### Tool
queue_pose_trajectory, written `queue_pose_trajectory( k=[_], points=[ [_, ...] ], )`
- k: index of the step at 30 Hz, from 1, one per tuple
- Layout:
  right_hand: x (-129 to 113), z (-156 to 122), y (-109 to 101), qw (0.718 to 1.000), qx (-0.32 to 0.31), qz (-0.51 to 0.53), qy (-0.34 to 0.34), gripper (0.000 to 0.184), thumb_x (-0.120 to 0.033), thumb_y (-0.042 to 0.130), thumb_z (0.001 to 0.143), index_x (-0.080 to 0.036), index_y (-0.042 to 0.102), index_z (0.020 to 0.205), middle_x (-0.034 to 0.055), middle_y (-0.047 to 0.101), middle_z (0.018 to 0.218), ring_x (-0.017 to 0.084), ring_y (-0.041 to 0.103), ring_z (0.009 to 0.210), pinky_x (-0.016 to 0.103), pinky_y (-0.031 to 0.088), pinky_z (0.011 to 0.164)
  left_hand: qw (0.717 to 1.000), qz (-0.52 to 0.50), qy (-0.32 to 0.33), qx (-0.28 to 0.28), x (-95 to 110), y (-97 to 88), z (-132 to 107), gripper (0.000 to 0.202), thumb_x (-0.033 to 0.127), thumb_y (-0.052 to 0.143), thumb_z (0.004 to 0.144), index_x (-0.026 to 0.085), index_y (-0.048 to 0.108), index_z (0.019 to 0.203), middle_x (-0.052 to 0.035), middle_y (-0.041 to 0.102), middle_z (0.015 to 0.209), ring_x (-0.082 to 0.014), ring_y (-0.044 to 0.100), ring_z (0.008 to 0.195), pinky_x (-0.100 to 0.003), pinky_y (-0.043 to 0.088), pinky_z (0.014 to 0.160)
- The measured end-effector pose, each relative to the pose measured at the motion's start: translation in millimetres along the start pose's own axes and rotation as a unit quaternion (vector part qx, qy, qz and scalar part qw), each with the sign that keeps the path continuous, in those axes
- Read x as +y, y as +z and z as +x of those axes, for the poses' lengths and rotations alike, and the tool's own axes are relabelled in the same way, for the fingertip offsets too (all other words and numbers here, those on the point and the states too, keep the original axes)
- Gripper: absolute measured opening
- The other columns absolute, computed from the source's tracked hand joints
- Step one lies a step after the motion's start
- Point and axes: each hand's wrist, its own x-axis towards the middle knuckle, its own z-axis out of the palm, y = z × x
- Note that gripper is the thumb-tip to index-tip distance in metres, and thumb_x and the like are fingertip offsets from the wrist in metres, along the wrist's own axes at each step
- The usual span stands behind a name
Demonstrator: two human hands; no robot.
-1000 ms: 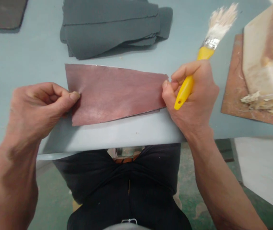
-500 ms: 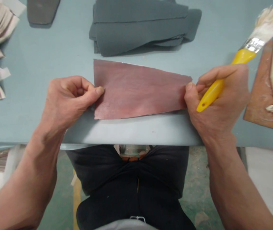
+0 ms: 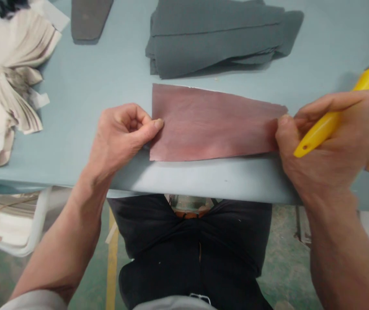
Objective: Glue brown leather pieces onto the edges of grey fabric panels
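Red-brown, a sheet (image 3: pixel 217 125) is pinched at its ends by the left hand (image 3: pixel 116 133) and right hand (image 3: pixel 336 146), near the table (image 3: pixel 204 178)'s front edge. A yellow-handled brush (image 3: pixel 322 131) is also gripped in the right hand.

Two bare hands (image 3: pixel 121 137) (image 3: pixel 333 146), one yellow-handled brush (image 3: pixel 322 129), one tapered reddish-brown sheet (image 3: pixel 217 125), one pile of dark grey-green sheets (image 3: pixel 220 47), one dark brown tapered piece (image 3: pixel 90 19), uncountable pale layered strips (image 3: pixel 34 43).
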Motion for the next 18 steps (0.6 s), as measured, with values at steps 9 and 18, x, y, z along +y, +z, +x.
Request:
queue_pose_trajectory(
  k=[9,18],
  points=[
    [13.6,2.9,1.4,0.995,-0.010,-0.028,0.091,0.036,-0.039,0.081,0.066,-0.032,0.049,0.079,0.0009,0.054,0.077,0.019,0.057,0.063,0.037,0.053,0.066,1.000,-0.011,0.006,-0.014,-7.2,3.2,-2.0,0.029,0.028,0.079,0.086,0.019,0.060,0.066,0.0029,0.055,0.058,-0.0077,0.041,0.052,-0.024,0.026,0.047],
    [8.6,2.9,2.4,0.997,0.038,-0.049,0.047,0.030,-0.045,0.079,0.063,-0.034,0.056,0.079,-0.0010,0.061,0.062,0.023,0.060,0.051,0.038,0.049,0.055,1.000,0.016,-0.010,-0.018,-4.1,-1.1,-5.5,0.034,0.043,0.077,0.087,0.020,0.060,0.069,0.0026,0.058,0.060,-0.0101,0.045,0.054,-0.025,0.032,0.050]
  ],
)
